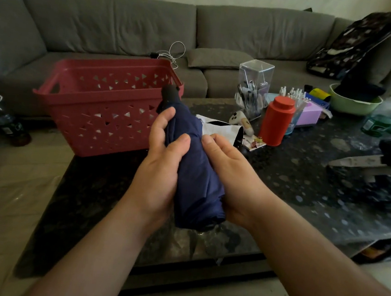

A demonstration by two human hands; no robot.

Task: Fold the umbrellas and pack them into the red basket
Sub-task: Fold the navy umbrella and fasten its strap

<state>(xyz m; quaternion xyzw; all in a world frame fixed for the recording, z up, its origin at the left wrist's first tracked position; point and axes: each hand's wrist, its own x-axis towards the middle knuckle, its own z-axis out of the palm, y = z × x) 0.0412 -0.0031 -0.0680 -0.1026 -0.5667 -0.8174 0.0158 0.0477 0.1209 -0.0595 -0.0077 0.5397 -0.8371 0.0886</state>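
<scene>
A collapsed navy blue umbrella [196, 172] with a black handle tip is held above the dark table, its handle end pointing toward the red basket [102, 104]. My left hand [161, 166] grips the umbrella's left side, thumb over the fabric. My right hand [230, 178] cups the right side, its fingers wrapped behind the bundle. The red basket stands on the table's far left corner and looks empty. Behind the umbrella lies a black and white folded item [223, 129], partly hidden.
A dark speckled table [306, 183] carries a red canister [277, 120], a clear pen holder [254, 86], a green bowl [353, 101], bottles and a purple box at the back right. A grey sofa [154, 27] runs behind. Bottles stand on the floor at left.
</scene>
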